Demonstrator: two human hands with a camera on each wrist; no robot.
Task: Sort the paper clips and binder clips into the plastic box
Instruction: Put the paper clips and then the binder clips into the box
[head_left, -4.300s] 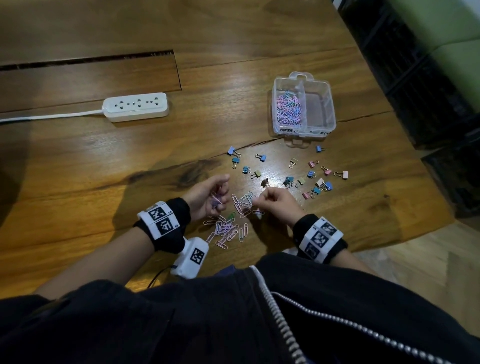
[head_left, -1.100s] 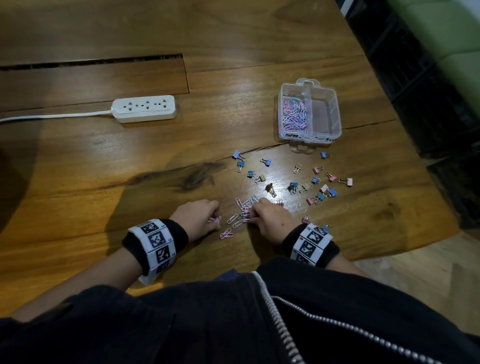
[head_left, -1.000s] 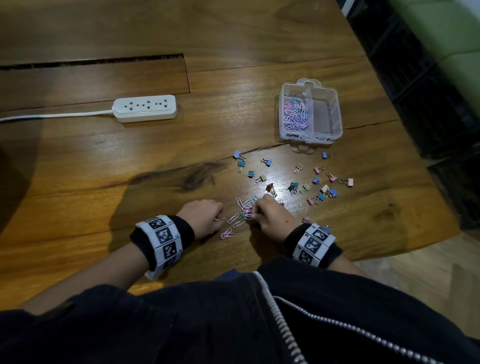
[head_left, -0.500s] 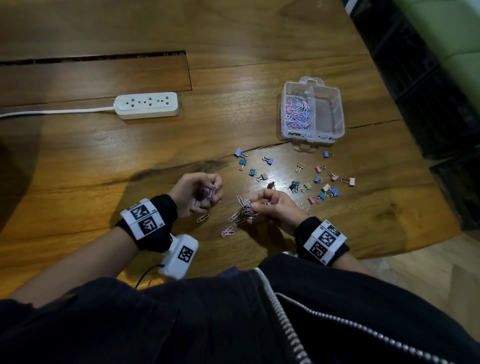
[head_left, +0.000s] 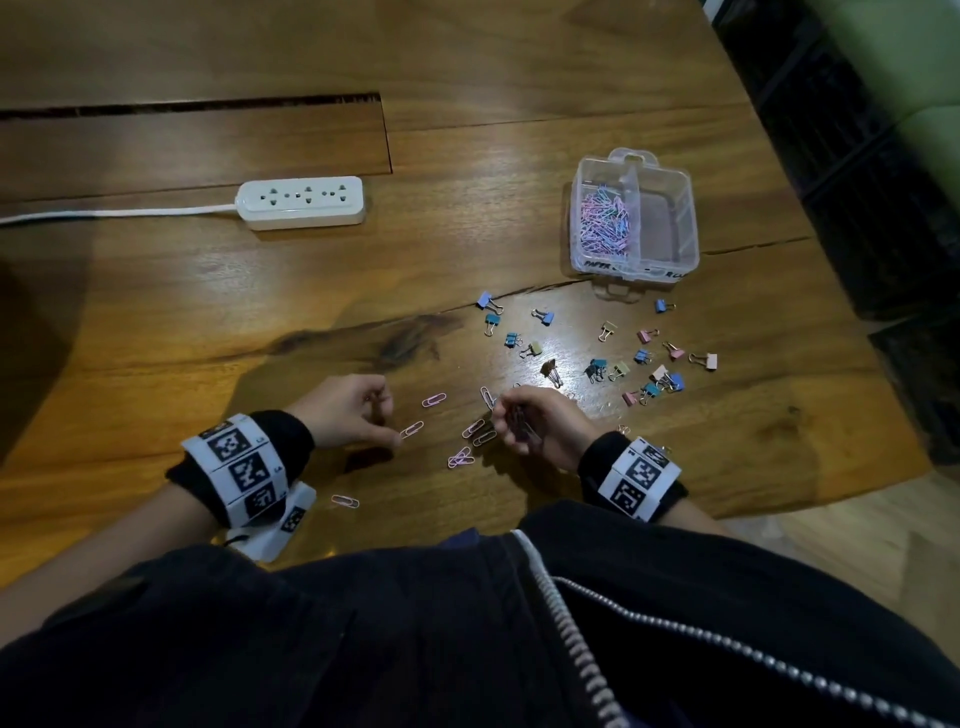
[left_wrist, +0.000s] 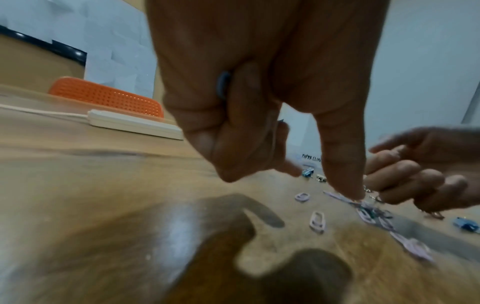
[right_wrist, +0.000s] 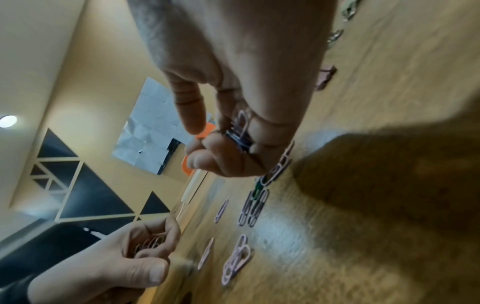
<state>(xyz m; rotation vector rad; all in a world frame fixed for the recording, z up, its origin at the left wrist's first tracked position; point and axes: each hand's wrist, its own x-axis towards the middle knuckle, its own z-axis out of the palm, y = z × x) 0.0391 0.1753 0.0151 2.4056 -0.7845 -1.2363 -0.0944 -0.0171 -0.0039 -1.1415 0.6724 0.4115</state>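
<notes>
Curled fingers of the left hand (right_wrist: 124, 257) cover most of the paper clips (right_wrist: 150, 243) in its palm; only a few pink loops show. The bunch of clips (right_wrist: 240, 133) inside the right hand (right_wrist: 233, 102) is likewise mostly buried, number unclear. Beyond the fingertips, the box label (left_wrist: 311, 159) is cut off by the thumb, and nearby clips blur

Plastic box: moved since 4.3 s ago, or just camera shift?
No. The plastic box sits at the same table crack, with the same offset from the power strip; only the camera shifted.
</notes>
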